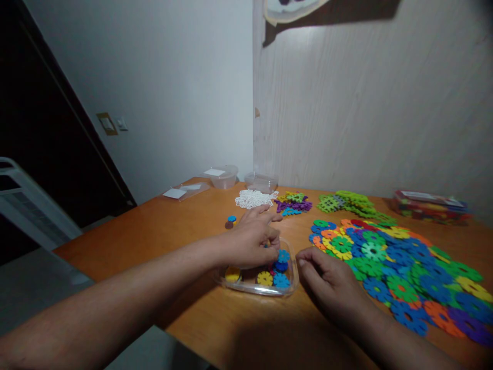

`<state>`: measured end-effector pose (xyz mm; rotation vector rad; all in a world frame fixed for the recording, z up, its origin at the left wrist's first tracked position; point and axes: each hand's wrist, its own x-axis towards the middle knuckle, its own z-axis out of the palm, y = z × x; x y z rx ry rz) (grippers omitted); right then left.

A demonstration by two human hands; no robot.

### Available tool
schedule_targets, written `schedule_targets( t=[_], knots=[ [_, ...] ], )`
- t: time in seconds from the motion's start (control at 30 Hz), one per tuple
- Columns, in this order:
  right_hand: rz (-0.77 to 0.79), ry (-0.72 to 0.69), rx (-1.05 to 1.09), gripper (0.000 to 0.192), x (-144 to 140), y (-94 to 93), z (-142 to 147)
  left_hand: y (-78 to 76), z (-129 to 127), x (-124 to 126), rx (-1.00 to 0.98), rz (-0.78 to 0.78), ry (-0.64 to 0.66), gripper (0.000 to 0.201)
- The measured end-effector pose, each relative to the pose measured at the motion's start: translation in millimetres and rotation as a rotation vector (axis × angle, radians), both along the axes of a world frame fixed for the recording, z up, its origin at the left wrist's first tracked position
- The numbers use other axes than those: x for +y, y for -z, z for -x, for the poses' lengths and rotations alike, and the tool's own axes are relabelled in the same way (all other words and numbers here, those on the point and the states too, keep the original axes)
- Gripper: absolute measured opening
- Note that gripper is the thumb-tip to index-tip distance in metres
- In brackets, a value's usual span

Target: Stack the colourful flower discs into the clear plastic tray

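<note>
My left hand (252,237) reaches over a small clear plastic tray (292,280) on the orange-brown table (185,231). Its fingertips pinch a blue snowflake disc (284,255) above the tray. Inside the tray lie blue discs (281,280) and a yellow disc (265,278). My right hand (327,277) rests on the table just right of the tray, fingers curled, nothing visible in it. A big pile of multicoloured snowflake discs (396,264) spreads right of that hand.
At the back lie white lattice pieces (252,198), purple and yellow pieces (293,202) and green pieces (352,202). Clear tubs (223,177) and lids (181,192) sit at the far left corner. A flat box (429,205) stands far right. Walls close behind.
</note>
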<state>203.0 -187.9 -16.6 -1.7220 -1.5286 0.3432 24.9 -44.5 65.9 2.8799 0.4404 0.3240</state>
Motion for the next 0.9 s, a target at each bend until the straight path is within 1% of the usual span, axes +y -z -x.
schedule_targets(
  t=[0.2, 0.3, 0.43, 0.53, 0.63, 0.7, 0.8, 0.9],
  knots=[
    [0.000, -0.002, -0.002, 0.023, -0.7, -1.2, 0.0, 0.0, -4.2, -4.9, 0.081, -0.043, 0.007, 0.013],
    [-0.008, -0.012, 0.000, 0.022, 0.3, -1.1, -0.1, -0.4, -5.5, -6.5, 0.106, -0.049, -0.012, 0.014],
    [-0.015, -0.009, -0.010, 0.022, 0.9, -0.5, -0.7, 0.4, -5.6, -7.2, 0.098, -0.058, -0.052, 0.014],
    [-0.015, -0.007, -0.016, 0.022, 0.7, -0.1, -1.0, -0.4, -3.5, -6.8, 0.074, -0.064, -0.048, 0.014],
    [-0.013, -0.014, -0.006, 0.023, -0.1, 0.3, -0.7, -4.1, 2.2, -6.3, 0.047, -0.050, -0.008, 0.014],
    [-0.011, -0.011, 0.006, 0.023, -0.9, 0.7, -0.5, -7.7, 7.9, -6.8, 0.040, -0.036, 0.053, 0.015],
    [-0.012, -0.014, 0.008, 0.023, -1.5, 1.5, -0.9, -11.7, 16.8, -9.9, 0.055, -0.029, 0.159, 0.026],
    [-0.009, -0.014, 0.002, 0.024, -1.1, 1.8, -1.6, -11.6, 22.3, -13.6, 0.096, -0.029, 0.195, 0.032]
  ],
)
